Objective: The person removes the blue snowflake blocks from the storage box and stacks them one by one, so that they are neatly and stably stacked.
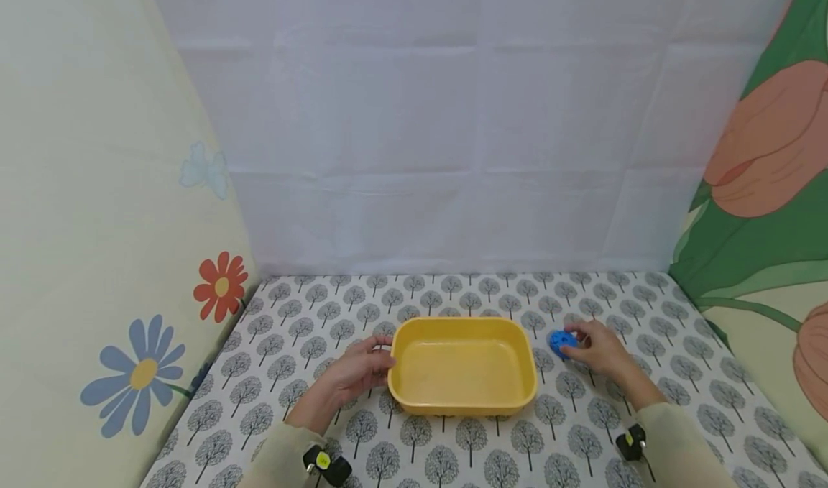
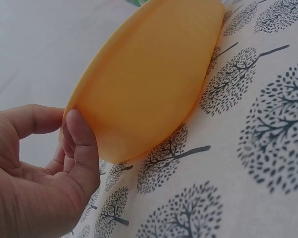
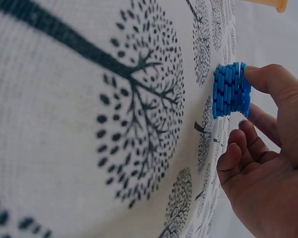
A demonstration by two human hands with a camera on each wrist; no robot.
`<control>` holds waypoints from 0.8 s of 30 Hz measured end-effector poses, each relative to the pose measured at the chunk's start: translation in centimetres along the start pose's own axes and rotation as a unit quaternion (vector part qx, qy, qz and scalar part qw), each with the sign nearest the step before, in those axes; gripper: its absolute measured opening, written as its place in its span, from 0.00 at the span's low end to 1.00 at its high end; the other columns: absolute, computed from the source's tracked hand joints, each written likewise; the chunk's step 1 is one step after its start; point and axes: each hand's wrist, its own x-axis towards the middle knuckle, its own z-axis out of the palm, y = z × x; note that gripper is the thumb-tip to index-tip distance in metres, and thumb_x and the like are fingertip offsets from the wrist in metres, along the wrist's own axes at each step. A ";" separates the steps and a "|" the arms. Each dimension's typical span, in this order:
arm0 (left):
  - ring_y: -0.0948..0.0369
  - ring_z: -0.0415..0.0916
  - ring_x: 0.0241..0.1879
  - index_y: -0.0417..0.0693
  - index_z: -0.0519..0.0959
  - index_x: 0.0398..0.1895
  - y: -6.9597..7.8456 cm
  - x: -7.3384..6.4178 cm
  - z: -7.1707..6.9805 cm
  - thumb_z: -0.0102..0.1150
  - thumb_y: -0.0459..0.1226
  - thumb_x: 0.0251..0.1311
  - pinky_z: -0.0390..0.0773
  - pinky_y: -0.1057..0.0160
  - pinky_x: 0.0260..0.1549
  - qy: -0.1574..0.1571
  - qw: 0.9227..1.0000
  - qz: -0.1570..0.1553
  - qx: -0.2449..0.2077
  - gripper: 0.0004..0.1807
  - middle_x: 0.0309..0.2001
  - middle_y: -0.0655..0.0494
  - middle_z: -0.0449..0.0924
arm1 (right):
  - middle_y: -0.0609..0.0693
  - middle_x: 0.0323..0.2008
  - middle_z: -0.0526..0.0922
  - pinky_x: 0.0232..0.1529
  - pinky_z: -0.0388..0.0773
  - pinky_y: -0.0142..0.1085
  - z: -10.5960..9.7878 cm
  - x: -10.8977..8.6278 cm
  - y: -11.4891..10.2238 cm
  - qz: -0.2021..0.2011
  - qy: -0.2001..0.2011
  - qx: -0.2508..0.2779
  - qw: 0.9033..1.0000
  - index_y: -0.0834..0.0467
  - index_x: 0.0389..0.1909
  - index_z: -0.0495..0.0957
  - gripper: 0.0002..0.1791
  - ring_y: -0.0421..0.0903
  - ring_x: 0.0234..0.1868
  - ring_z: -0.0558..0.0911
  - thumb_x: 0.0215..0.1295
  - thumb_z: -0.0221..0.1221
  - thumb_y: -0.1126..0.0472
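Note:
A yellow plastic basin (image 1: 462,409) with rounded corners stands upright on the tree-print cloth. At its left side my left hand (image 1: 359,371) grips the rim with thumb and fingers; in the left wrist view the thumb (image 2: 82,134) lies at the rim of the basin (image 2: 149,74). To the right of the basin, my right hand (image 1: 601,348) pinches a small blue stack of notched plastic discs (image 1: 561,343). The right wrist view shows the layered, ridged side of the blue stack (image 3: 230,90), held by the thumb and a finger of the right hand (image 3: 268,148), other fingers curled.
The white cloth with grey trees (image 1: 284,402) covers the table. A white sheet (image 1: 414,150) hangs behind it. Flower-patterned panels (image 1: 97,258) stand at the left and the right. A black camera sits on each wrist.

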 end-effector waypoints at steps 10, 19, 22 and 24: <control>0.58 0.79 0.36 0.34 0.61 0.65 0.0 0.1 0.2 0.56 0.28 0.64 0.82 0.63 0.36 -0.001 1.000 0.000 -0.002 0.27 0.41 0.48 0.82 | 0.59 0.43 0.75 0.36 0.76 0.42 -0.1 -0.1 0.0 0.001 -0.003 0.004 1.000 0.68 0.56 0.78 0.24 0.50 0.38 0.74 0.63 0.68 0.58; 0.58 0.78 0.36 0.33 0.61 0.66 0.0 0.0 0.1 0.56 0.28 0.64 0.81 0.62 0.36 0.003 1.000 0.003 0.003 0.28 0.42 0.46 0.80 | 0.59 0.44 0.77 0.37 0.77 0.42 -0.3 0.2 0.0 0.032 0.010 -0.007 0.999 0.66 0.60 0.76 0.27 0.50 0.40 0.76 0.65 0.67 0.56; 0.58 0.76 0.34 0.34 0.61 0.66 0.2 -0.1 -0.2 0.57 0.30 0.65 0.80 0.62 0.35 0.022 1.000 -0.004 0.019 0.28 0.39 0.47 0.79 | 0.60 0.45 0.77 0.37 0.76 0.43 -1.0 0.0 -0.2 0.048 0.015 -0.016 0.999 0.65 0.62 0.75 0.26 0.51 0.41 0.76 0.68 0.64 0.55; 0.59 0.75 0.33 0.35 0.62 0.66 0.5 -0.2 -0.6 0.57 0.33 0.67 0.80 0.63 0.34 0.049 0.998 -0.009 0.043 0.27 0.39 0.48 0.77 | 0.61 0.45 0.78 0.34 0.75 0.42 -1.6 -0.2 -0.2 0.034 0.020 -0.018 0.999 0.67 0.62 0.74 0.24 0.50 0.39 0.77 0.70 0.61 0.57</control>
